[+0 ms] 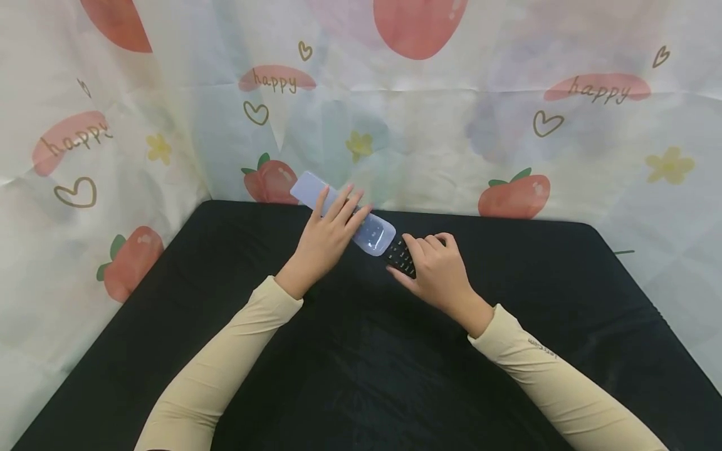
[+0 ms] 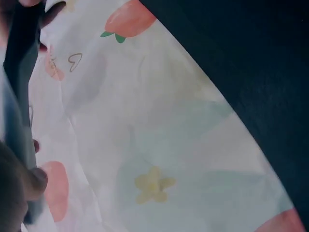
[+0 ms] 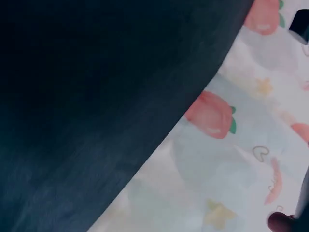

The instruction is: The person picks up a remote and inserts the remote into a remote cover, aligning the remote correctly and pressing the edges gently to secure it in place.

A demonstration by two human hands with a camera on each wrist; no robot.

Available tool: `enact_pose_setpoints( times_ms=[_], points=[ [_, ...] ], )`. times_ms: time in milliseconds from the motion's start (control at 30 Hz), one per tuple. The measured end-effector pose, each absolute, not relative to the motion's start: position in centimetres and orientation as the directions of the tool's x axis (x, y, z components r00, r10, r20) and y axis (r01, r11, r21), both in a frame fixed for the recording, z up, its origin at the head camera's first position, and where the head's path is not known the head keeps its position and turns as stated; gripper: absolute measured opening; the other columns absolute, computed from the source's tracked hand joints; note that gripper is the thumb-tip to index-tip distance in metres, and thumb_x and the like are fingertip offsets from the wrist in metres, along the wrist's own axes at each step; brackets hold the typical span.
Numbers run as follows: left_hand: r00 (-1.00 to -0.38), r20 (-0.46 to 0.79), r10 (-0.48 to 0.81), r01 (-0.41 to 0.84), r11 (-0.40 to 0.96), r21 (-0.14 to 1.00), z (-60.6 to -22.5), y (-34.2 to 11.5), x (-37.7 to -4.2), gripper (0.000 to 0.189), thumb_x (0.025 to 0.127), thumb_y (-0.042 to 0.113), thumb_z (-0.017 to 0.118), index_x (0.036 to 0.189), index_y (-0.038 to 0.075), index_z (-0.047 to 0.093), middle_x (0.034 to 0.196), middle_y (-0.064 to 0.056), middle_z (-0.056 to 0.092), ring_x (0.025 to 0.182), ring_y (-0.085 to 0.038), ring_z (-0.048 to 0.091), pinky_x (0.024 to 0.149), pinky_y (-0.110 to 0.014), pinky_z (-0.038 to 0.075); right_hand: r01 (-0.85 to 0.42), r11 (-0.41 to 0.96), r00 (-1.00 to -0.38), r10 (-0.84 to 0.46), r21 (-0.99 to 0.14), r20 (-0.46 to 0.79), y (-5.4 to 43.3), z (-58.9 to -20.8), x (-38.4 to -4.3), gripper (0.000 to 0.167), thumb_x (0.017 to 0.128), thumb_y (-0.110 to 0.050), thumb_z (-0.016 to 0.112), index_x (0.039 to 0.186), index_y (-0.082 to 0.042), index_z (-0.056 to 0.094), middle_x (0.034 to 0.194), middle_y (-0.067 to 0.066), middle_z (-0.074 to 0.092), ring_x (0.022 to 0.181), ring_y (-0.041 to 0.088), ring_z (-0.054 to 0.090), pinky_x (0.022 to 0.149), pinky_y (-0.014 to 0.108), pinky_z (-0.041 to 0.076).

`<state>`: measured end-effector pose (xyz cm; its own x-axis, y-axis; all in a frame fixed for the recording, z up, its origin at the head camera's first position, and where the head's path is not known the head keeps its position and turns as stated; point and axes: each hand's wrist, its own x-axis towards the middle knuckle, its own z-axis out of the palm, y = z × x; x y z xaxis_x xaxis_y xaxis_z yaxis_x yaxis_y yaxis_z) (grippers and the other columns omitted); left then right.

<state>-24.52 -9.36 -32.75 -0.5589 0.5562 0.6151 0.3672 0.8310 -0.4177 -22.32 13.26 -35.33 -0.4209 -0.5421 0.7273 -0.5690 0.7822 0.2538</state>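
From here, I have the left hand gripping the purple cover and the right hand pinching the black remote at the cover's right end, so I'd hold both aligned to avoid twisting or snagging.

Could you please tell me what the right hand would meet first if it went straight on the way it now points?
Most likely the lavender piece, just ahead of the right hand and the black keypad it grips; depth is hard to judge.
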Motion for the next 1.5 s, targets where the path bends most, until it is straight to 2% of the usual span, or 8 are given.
enact_pose_setpoints(
  times_ms=[100,233,400,500,667,933,1100,1500],
  points=[
    [-0.582,0.666,0.467,0.338,0.883,-0.324,-32.9,-9.1,-24.7,0.060,0.090,0.011,0.058,0.145,0.020,0.035,0.154,-0.007,0.029,0.144,-0.024,0.022,0.114,-0.049,0.013,-0.555,0.808,-0.426,-0.480,0.198,0.767,12.7,-35.6,-22.2,0.056,0.069,-0.045,0.076,0.097,0.002,0.063,0.075,0.014,0.068,0.063,0.027,0.062,0.069,0.045,0.044],
    [-0.565,0.762,0.316,0.298,0.940,-0.169,-33.5,-8.8,-24.4,0.079,0.081,0.024,0.069,0.146,0.010,0.026,0.152,-0.015,0.022,0.142,-0.031,0.017,0.108,-0.056,0.011,-0.538,0.834,-0.443,-0.401,0.120,0.802,12.3,-35.8,-22.0,0.055,0.069,-0.046,0.075,0.093,0.003,0.063,0.071,0.015,0.067,0.060,0.027,0.061,0.067,0.045,0.043],
    [-0.516,0.820,0.249,0.257,0.958,-0.128,-34.4,-8.5,-23.5,0.079,0.067,0.055,0.076,0.118,0.006,0.043,0.123,-0.015,0.041,0.120,-0.031,0.031,0.099,-0.056,0.015,-0.507,0.858,-0.465,-0.353,0.083,0.812,12.4,-35.7,-21.7,0.056,0.068,-0.046,0.075,0.091,0.003,0.063,0.068,0.015,0.067,0.059,0.027,0.061,0.067,0.046,0.042],
    [-0.498,0.810,0.309,0.289,0.940,-0.182,-34.5,-8.3,-23.1,0.069,0.066,0.061,0.074,0.102,0.006,0.055,0.104,-0.011,0.053,0.105,-0.027,0.044,0.098,-0.053,0.022,-0.505,0.859,-0.470,-0.352,0.080,0.809,12.4,-35.7,-21.5,0.055,0.068,-0.046,0.075,0.090,0.003,0.063,0.067,0.015,0.066,0.059,0.027,0.060,0.068,0.046,0.042],
    [-0.473,0.775,0.419,0.344,0.897,-0.275,-34.5,-7.9,-22.8,0.046,0.075,0.049,0.073,0.091,0.007,0.064,0.089,-0.007,0.061,0.091,-0.024,0.056,0.093,-0.040,0.040,-0.526,0.847,-0.473,-0.363,0.074,0.803,12.2,-35.9,-21.4,0.056,0.070,-0.046,0.074,0.093,0.004,0.062,0.070,0.015,0.066,0.060,0.027,0.061,0.067,0.045,0.044],
    [-0.402,0.795,0.455,0.337,0.880,-0.334,-35.1,-7.1,-22.7,0.010,0.084,0.018,0.064,0.082,0.008,0.065,0.084,-0.005,0.064,0.087,-0.021,0.059,0.088,-0.034,0.045,-0.559,0.825,-0.452,-0.390,0.086,0.802,12.0,-36.1,-21.0,0.056,0.072,-0.043,0.070,0.098,0.006,0.060,0.073,0.017,0.066,0.062,0.027,0.062,0.064,0.044,0.045],
    [-0.381,0.805,0.454,0.327,0.881,-0.342,-35.3,-6.5,-22.6,0.010,0.087,0.008,0.057,0.084,0.009,0.066,0.083,-0.004,0.065,0.084,-0.019,0.059,0.087,-0.033,0.046,-0.540,0.839,-0.458,-0.362,0.069,0.812,11.6,-35.9,-20.9,0.054,0.074,-0.043,0.066,0.095,0.006,0.061,0.069,0.016,0.066,0.057,0.025,0.062,0.060,0.042,0.043],
    [-0.328,0.804,0.495,0.394,0.846,-0.360,-35.1,-6.1,-22.1,0.006,0.085,0.006,0.063,0.083,0.012,0.064,0.084,0.000,0.061,0.085,-0.017,0.056,0.084,-0.031,0.045,-0.517,0.855,-0.473,-0.326,0.041,0.819,11.1,-35.7,-20.7,0.052,0.076,-0.041,0.065,0.095,0.007,0.061,0.062,0.014,0.065,0.051,0.024,0.059,0.058,0.041,0.041]
  ],
)
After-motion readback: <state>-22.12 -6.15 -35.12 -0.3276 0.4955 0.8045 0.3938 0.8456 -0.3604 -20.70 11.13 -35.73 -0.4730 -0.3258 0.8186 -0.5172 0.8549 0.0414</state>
